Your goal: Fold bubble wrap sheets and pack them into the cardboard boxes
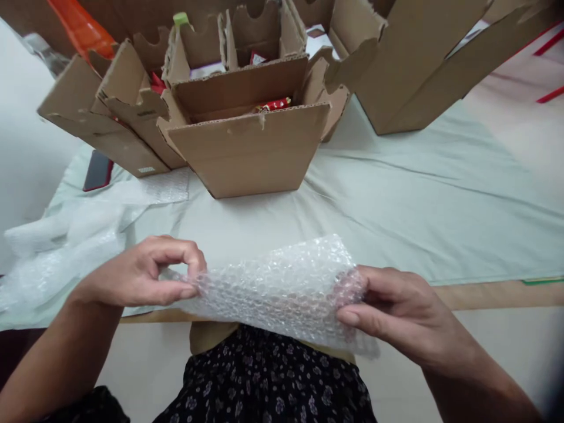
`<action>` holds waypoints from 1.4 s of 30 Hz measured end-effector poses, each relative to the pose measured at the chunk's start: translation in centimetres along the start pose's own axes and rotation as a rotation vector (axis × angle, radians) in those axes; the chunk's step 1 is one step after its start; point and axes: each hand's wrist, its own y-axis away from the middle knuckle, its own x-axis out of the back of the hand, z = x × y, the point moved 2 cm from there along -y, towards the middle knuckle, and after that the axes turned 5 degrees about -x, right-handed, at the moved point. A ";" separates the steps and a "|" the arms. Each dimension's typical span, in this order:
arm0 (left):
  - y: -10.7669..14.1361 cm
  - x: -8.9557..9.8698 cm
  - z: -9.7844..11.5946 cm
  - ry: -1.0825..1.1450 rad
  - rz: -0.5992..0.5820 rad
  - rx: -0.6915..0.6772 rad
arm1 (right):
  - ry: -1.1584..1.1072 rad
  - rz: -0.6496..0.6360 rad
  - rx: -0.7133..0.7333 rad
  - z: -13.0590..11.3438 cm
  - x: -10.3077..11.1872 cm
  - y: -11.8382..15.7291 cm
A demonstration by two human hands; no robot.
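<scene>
Head view — left hand [143, 273], right hand [405, 317] facing inward, pinching bubble wrap [277, 291]

The bubble wrap [282, 288] is clear, boxes [253, 155] brown, cloth [396, 200] pale green, garment [264, 385] floral black.

Soft light, stretched edges, apparently slight blur

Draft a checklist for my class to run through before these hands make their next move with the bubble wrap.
1. Left hand gripping the bubble wrap: ok, pinched near one end.
2. Right hand gripping the opposite end: ok.
3. Bubble wrap laid flat: not ok, held up between both hands.
4. Phone away from both hands: ok.
5. Every bubble intact: cannot tell, too small and blurred.
</scene>
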 end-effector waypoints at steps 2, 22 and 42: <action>-0.6 0.8 -0.6 0.038 0.176 0.048 | 0.077 0.067 0.003 0.6 -0.2 -1.5; -6.4 -9.1 -9.4 -1.006 0.202 -0.291 | 1.171 0.182 0.314 6.5 -4.9 -8.7; 2.0 -9.8 -10.1 -1.019 0.095 -0.197 | 1.190 0.071 0.532 7.8 -0.3 -0.1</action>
